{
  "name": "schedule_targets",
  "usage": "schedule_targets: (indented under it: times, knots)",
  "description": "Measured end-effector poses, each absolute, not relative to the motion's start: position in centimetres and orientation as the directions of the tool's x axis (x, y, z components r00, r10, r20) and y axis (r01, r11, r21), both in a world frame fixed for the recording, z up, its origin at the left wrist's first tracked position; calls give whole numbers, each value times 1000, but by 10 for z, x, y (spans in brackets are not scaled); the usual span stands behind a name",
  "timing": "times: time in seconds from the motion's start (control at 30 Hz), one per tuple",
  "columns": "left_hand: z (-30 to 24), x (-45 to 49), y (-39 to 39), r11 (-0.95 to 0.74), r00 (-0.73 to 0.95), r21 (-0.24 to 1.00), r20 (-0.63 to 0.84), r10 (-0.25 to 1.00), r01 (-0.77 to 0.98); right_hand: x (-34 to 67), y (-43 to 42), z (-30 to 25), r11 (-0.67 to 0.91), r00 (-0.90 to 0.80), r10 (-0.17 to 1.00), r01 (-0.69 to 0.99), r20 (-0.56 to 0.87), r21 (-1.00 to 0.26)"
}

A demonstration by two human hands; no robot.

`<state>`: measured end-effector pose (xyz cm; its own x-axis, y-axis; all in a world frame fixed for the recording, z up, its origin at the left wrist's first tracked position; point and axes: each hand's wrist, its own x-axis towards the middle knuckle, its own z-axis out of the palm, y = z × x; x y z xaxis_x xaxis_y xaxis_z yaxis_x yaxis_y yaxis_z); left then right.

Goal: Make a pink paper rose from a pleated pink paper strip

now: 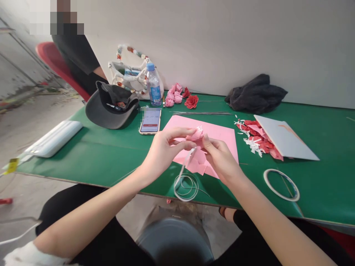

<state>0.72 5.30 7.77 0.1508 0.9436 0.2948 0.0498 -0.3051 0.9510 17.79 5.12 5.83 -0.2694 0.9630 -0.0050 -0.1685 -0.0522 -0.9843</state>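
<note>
A small pink paper flower is held above the green table between my two hands. My left hand pinches it from the left, thumb and fingers closed around it. On its other side my right hand grips it with the thumb on top; the fingertips are partly hidden. A thin white strip hangs from near my left fingertips and curls into loops at the table's edge. Beneath the hands, cut pink paper pieces lie over a pink sheet.
Finished pink paper flowers, a red one, wires and a bottle stand behind. A phone and cap are left. At right lie a tape roll, paper scraps and a white board.
</note>
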Motion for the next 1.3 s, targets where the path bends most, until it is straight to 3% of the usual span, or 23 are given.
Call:
schedule_targets:
  times: [0.3,0.6,0.87,1.1,1.3]
  knots:
    - [92,-3,56,-184,211,977,204,956,-110,176,49,66,30,-294,954,-121,64,-992]
    - [99,-11,59,-64,378,987,115,918,-147,172,46,71,210,-133,971,76,198,-975]
    - [101,-11,59,14,433,978,80,898,-209,173,46,67,205,-121,972,6,203,-979]
    - [99,-10,56,-21,422,978,109,900,-208,171,42,69,254,-87,965,100,246,-962]
    - [98,-8,56,-117,403,983,166,900,-145,170,41,73,223,-116,970,53,216,-973]
